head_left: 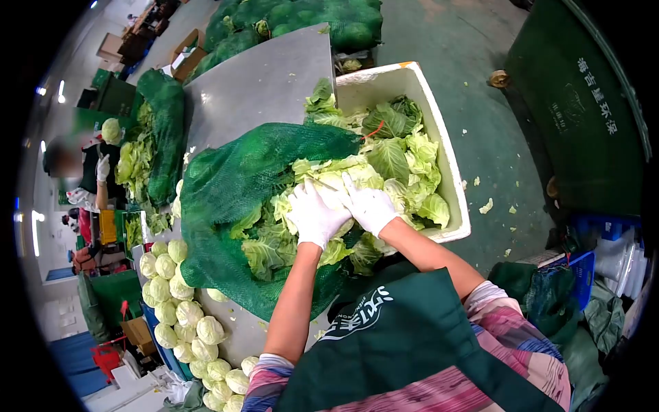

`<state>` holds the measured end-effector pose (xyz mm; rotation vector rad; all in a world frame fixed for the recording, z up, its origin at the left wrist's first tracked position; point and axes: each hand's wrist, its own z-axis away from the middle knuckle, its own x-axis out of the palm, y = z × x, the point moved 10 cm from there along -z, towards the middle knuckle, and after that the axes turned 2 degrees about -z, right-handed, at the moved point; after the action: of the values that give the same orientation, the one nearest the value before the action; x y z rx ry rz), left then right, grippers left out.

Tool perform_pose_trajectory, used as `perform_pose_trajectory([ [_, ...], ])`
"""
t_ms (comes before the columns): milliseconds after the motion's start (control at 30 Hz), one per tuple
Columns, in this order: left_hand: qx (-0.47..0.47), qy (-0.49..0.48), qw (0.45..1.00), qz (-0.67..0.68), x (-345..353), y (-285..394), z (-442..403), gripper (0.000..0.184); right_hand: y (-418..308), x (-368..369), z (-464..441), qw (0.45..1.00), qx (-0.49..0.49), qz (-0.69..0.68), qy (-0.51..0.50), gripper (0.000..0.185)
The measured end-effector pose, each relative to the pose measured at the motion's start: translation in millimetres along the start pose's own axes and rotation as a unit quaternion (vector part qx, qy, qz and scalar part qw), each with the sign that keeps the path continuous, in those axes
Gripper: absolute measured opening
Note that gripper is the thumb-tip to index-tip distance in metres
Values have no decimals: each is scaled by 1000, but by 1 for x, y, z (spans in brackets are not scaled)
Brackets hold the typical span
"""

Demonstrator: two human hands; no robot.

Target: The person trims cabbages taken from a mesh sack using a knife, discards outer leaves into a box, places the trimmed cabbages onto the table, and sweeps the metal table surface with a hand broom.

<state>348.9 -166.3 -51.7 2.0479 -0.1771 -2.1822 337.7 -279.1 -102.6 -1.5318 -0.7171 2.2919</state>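
Both my hands wear white gloves and meet at a pale green cabbage (336,195) among loose leaves. My left hand (317,214) presses on its near left side with bent fingers. Against the right side, my right hand (371,207) has its fingers closed on the cabbage. A thin, narrow shape by my left fingertips is too small to make out. Under and left of my hands lies a green mesh sack (233,178), its mouth gaping around leafy cabbage. Just beyond my right hand, a white foam box (449,172) holds many loose outer leaves (391,161).
Trimmed cabbages (189,314) are piled along the left of the metal table (264,82). More full mesh sacks (309,20) lie at the far end. A large green bin (583,103) stands right. Across the table, a person (89,165) holds up a cabbage.
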Motion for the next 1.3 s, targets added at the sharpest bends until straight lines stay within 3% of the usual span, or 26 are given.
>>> perform_pose_trajectory([
  [133, -19, 15, 1000, 3, 0, 1, -1, 105, 2, -2, -12, 1000, -18, -9, 11, 56],
  [233, -32, -46, 998, -2, 5, 6, -7, 106, 10, -23, -22, 998, 1, -31, 50, 50],
  [333, 27, -25, 998, -57, -2, 28, 30, 107, 97, -10, -61, 992, 104, -76, 2, 54],
  [400, 36, -5, 997, -70, 4, 14, 38, 107, 104, 0, -58, 988, 108, -107, 21, 54],
  [500, 24, 25, 996, 88, -6, -20, 40, 105, 113, 19, -47, 981, 116, -147, 42, 55],
  [567, 19, 37, 992, 122, -5, -48, 43, 105, 113, 29, -51, 977, 113, -172, 52, 56],
  [667, -9, 45, 981, 191, -7, -65, 50, 108, 79, 16, -26, 959, 129, -247, 60, 63],
  [733, -74, 62, 967, 237, -3, -79, 53, 108, 34, 10, -11, 955, 34, -291, 52, 78],
  [933, -134, 92, 911, 378, 17, -109, 59, 103, 4, 19, -3, 963, 17, -265, 38, 88],
  [967, -129, 87, 893, 421, 24, -116, 58, 102, -4, 19, -2, 963, 27, -266, -20, 92],
  [1000, -130, 88, 893, 421, 21, -115, 58, 102, -9, 21, -1, 963, 26, -266, -21, 92],
  [1067, -129, 52, 927, 348, 19, -110, 55, 101, -34, 11, 8, 974, -68, -210, 44, 94],
  [1200, -12, -8, 965, 261, 22, -103, 51, 112, -29, 25, 10, 971, -32, -234, 21, 94],
  [1267, 83, -22, 992, 96, -4, -73, 47, 127, -23, 28, 6, 968, -44, -244, 30, 93],
  [1300, 118, -19, 984, 129, -3, -70, 41, 127, -19, 27, 2, 966, -53, -249, 40, 92],
])
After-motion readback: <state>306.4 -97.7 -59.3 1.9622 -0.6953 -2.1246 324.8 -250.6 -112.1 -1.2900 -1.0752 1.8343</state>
